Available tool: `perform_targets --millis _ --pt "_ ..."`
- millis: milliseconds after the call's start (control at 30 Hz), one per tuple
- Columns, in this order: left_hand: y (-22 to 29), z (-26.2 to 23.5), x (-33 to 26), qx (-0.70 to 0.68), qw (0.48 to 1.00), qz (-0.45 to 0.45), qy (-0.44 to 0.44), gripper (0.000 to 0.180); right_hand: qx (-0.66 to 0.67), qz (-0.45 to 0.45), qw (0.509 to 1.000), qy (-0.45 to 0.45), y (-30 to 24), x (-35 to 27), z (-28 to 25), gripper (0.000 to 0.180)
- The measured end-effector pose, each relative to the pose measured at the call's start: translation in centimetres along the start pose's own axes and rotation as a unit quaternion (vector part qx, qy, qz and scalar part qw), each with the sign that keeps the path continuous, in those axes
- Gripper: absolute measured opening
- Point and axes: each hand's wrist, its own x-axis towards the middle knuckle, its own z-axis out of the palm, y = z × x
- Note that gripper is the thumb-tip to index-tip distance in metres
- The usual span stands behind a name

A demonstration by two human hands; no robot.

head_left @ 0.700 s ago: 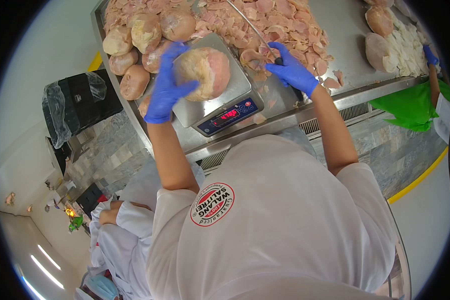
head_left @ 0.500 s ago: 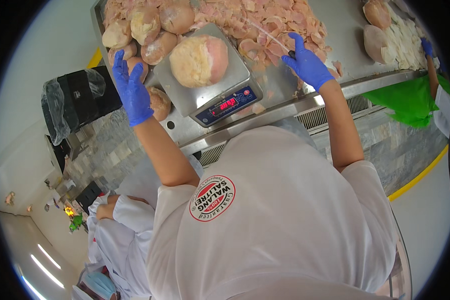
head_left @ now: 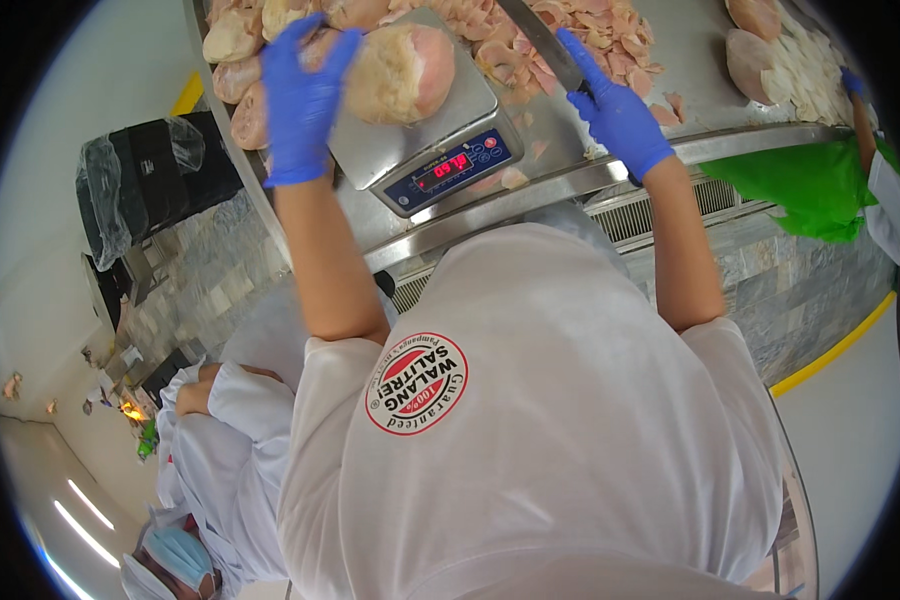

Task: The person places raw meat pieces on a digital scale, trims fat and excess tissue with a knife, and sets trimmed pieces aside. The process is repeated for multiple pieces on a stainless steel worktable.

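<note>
A round ham (head_left: 400, 75), pink at its right end and pale with fat elsewhere, rests on the steel plate of a digital scale (head_left: 442, 172) with a lit red display. Blue-gloved, my left hand (head_left: 305, 110) has its thumb and fingers spread at the ham's left side; whether it touches the ham I cannot tell. My right hand (head_left: 622, 125), also gloved in blue, grips the handle of a long knife (head_left: 542, 42). The blade points up and left over pink meat trimmings (head_left: 600, 40), its tip cut off by the frame's top edge.
More round hams (head_left: 235, 80) crowd the tray's left side. The steel table rim (head_left: 450, 232) runs along my front. At far right, a co-worker's gloved hand (head_left: 852, 82) is beside pale trimmings (head_left: 815, 90) and a green apron (head_left: 800, 195). A masked person (head_left: 230, 420) is at lower left.
My left hand has moved right and away from me, to the ham's side. The knife has turned, showing its blade's broad face. The display reading changed, and the table sits higher in view.
</note>
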Motion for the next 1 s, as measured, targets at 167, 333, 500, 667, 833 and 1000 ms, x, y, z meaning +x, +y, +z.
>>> perform_targets --millis 167,333,500,667,833,1000 --pt "0.2 5.5 -1.6 0.212 0.968 0.067 -0.115 0.077 0.039 0.016 0.999 -0.021 -3.1 -2.2 0.3 0.077" --pt "-0.7 2.3 -1.3 0.153 0.947 0.226 -0.167 0.086 0.038 0.021 0.998 -0.043 -3.4 -3.7 1.4 0.075" --pt "-1.2 3.4 -4.0 0.157 0.975 0.083 -0.131 0.093 0.082 -0.003 0.996 -0.034 -4.5 -4.8 3.2 0.072" --pt "-0.3 4.8 -4.5 0.194 0.978 0.048 -0.061 0.091 0.051 -0.025 0.997 -0.053 -5.8 -5.3 4.6 0.076" --pt "0.3 4.8 -4.6 0.213 0.974 0.059 -0.055 0.086 0.064 0.015 0.994 -0.093 -8.6 -1.9 4.0 0.083" --pt "0.5 5.0 -4.5 0.214 0.974 0.055 -0.054 0.084 0.077 0.018 0.991 -0.110 -9.4 3.0 5.0 0.081"
